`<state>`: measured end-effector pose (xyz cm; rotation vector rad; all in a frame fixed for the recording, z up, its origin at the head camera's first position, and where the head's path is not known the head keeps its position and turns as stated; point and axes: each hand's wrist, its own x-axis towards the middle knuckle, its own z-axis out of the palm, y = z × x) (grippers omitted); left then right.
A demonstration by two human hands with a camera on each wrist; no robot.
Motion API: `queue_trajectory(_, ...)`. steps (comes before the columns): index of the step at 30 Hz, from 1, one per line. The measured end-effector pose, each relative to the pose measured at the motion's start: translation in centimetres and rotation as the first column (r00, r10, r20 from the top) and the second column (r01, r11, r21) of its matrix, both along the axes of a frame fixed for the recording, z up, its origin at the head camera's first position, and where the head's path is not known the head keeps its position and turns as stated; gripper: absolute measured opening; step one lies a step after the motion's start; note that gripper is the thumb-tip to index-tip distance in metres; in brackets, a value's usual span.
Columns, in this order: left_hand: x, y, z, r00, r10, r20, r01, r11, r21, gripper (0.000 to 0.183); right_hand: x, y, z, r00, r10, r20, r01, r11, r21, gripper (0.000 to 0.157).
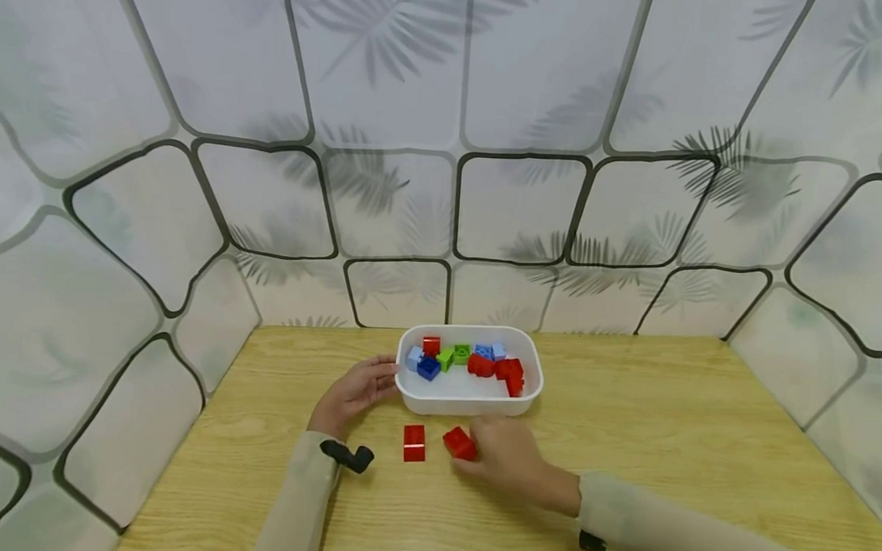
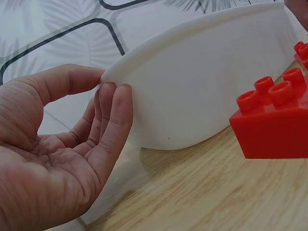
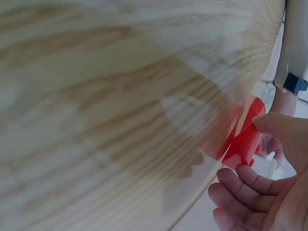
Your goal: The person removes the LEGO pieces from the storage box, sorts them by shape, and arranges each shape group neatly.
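Note:
My left hand [image 1: 359,390] holds the left end of a white plastic bin [image 1: 473,406]; in the left wrist view its top digit meets the rim and other fingertips lie against the outer wall. In front of the bin, my right hand [image 1: 511,460] grips a red toy brick [image 1: 459,443] between thumb and fingers. The right wrist view shows the thumb lying on that red brick [image 3: 248,137], low over the table. A second red brick [image 1: 414,442] rests on the table between my hands, its studs visible in the left wrist view.
Inside the bin lie several red bricks [image 1: 509,369], green bricks [image 1: 462,354], light blue bricks [image 1: 484,351] and a dark blue brick [image 1: 428,367]. The wooden table [image 1: 647,420] ends at a patterned curtain [image 1: 516,205] behind and at both sides.

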<state>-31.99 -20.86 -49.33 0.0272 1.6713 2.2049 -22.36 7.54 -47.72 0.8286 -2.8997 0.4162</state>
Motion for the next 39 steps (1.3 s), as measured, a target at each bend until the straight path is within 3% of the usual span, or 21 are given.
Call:
queue_trajectory(7, 0.1, -0.1, 0.0, 1.000, -0.010, -0.002, 0.010, 1.000, 0.025, 0.046, 0.2, -1.3, -0.2, 0.998, -0.028, -0.051, 0.030, 0.999, 0.040, 0.046)
queue_trajectory(17, -0.1, 0.0, 0.0, 1.000, -0.002, -0.008, 0.002, 1.000, 0.025, 0.041, 0.6, -1.9, -0.3, 0.998, -0.025, 0.052, 0.025, 1.000, 0.010, 0.044)
queue_trajectory(22, -0.1, -0.1, 0.0, 1.000, -0.002, -0.007, 0.003, 1.000, 0.017, 0.040, 0.9, -1.6, -0.4, 0.999, 0.011, 0.042, -0.009, 0.999, -0.043, 0.041)
queue_trajectory(28, -0.1, -0.1, -0.1, 1.000, -0.001, -0.001, 0.001, 1.000, 0.024, 0.041, 1.1, -1.2, -0.5, 0.995, 0.075, 0.072, -0.067, 0.991, -0.117, 0.027)
queue_trajectory(39, -0.2, -0.3, -0.3, 1.000, -0.009, 0.010, 0.009, 0.999, 0.047, 0.042, 1.0, -1.0, -0.4, 0.992, 0.120, 0.041, -0.113, 0.983, -0.144, 0.018)
